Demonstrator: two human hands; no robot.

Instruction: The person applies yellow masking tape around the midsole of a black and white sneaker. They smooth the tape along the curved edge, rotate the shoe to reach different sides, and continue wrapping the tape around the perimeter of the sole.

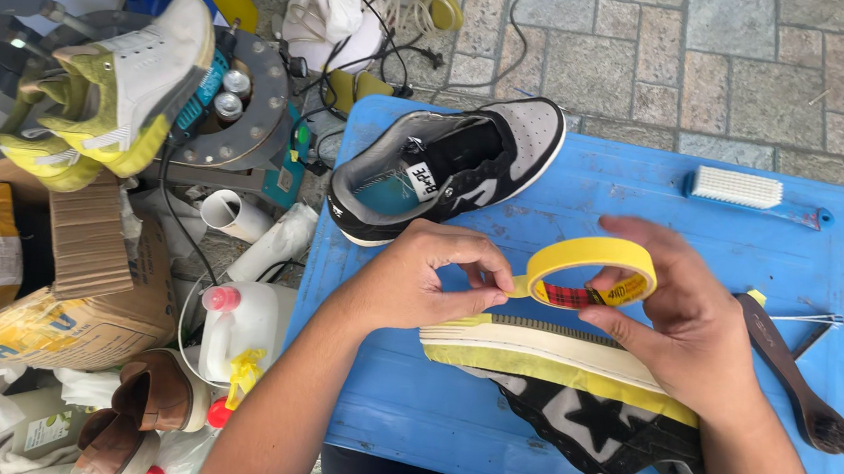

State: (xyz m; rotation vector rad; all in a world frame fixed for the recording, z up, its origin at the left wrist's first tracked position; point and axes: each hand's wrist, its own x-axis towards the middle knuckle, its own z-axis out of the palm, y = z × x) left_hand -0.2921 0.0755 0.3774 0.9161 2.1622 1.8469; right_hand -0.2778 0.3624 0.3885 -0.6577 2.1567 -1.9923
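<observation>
Sneaker [571, 379] lies on its side near the tabletop [781, 265] front edge, sole rim up, partly taped yellow. Left hand [419, 277] pinches the tape's free end; right hand [677, 307] grips the tape roll [590, 270] just above the sole. Second sneaker [447, 169] rests upright beyond; brushes [747, 189] right.

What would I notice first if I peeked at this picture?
Probably the round yellow roll of masking tape held in the right hand, while the left hand pinches its loose end. Under the hands, a grey-and-black sneaker with yellow tape along its sole lies on the bright blue plastic table.
</observation>
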